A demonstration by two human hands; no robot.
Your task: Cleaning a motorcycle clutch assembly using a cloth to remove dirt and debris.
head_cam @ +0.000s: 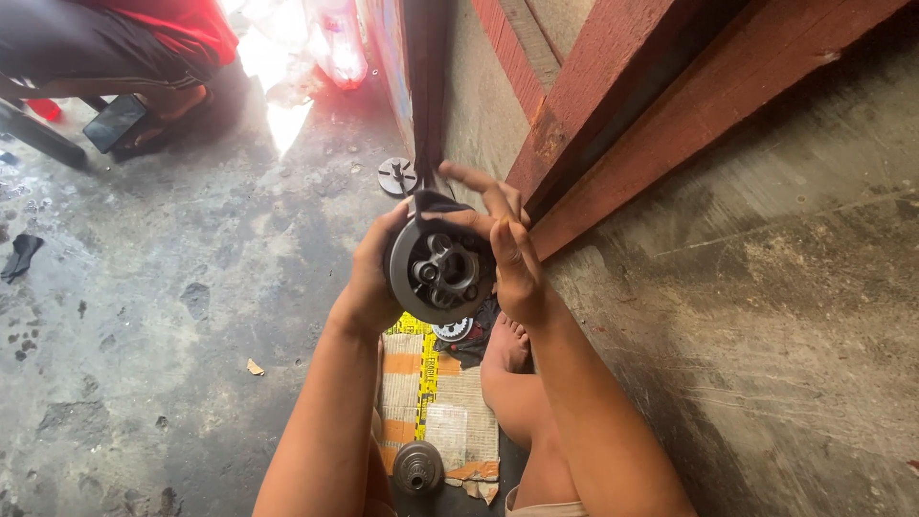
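My left hand (367, 278) grips the left rim of a round grey metal drum (440, 268) with an inner hub and small rollers facing me. My right hand (512, 251) holds its right side and presses a dark cloth (436, 203) against the top of the drum, index finger stretched out to the left. The drum is held up in the air above my bare foot (507, 345) and knee.
Below lie a woven sack (431, 412) with a small gear (452, 330) and a round metal part (418, 466). A metal disc (396, 176) sits on the stained concrete floor. A red door frame (613, 124) stands right. Another person (144, 48) sits top left with a phone (115, 122).
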